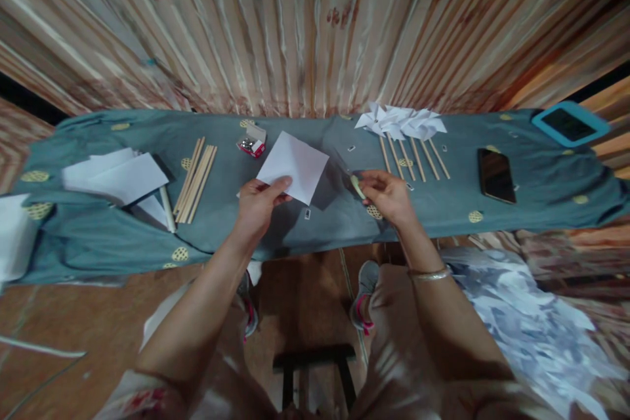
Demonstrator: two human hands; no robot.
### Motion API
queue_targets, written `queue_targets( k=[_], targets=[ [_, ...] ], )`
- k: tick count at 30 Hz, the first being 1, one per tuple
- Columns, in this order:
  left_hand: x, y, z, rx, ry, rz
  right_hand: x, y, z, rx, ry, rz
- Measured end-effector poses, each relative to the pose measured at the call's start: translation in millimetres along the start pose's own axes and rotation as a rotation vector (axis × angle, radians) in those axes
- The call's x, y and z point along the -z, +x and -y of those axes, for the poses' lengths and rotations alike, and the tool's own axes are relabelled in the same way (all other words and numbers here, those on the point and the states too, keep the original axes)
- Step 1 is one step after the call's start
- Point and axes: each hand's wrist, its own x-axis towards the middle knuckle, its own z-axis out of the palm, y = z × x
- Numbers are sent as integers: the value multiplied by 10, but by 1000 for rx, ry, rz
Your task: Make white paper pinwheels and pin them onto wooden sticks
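Note:
My left hand [260,203] pinches the lower left edge of a square white sheet of paper [300,164], thumb on top, and holds it over the table. A faint crease seems to run across the sheet. My right hand [386,193] is closed around the pale green handle of a pair of scissors [357,188]. Their blurred blades point up and left, just right of the paper and apart from it. Beyond the sheet stands an opened red and white box [252,144] of small metal pins or tacks.
White paper pinwheels [401,123] on wooden sticks lie at the back right. Loose sticks [194,184] and stacked paper [118,177] with a white tube lie left. A phone [496,175] and blue-framed tablet [569,123] are right. Paper scraps [536,321] pile below the table.

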Motion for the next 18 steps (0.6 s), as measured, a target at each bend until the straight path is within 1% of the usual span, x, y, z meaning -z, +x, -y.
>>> queue_targets(
  k=[1, 3, 4, 6, 9, 13, 16, 18],
  targets=[
    [1, 12, -9, -13, -6, -8, -41, -10, 7, -68, 157, 38],
    [6, 33, -31, -36, -3, -22, -141, -61, 35, -160, 397, 138],
    [9, 44, -43, -44, 1, -26, -194, -102, 53, -194, 479, 195],
    [18, 67, -70, -54, -3, -38, -296, -209, 88, -255, 570, 290],
    [37, 110, -105, -79, -14, -73, -413, -405, 119, -295, 573, 407],
    [72, 161, -116, -127, 7, -107, -492, -634, 117, -248, 490, 532],
    [92, 178, -97, -169, 35, -124, -515, -723, 106, -250, 432, 610],
    [95, 179, -82, -181, 70, -136, -521, -741, 105, -239, 405, 624]
  ],
)
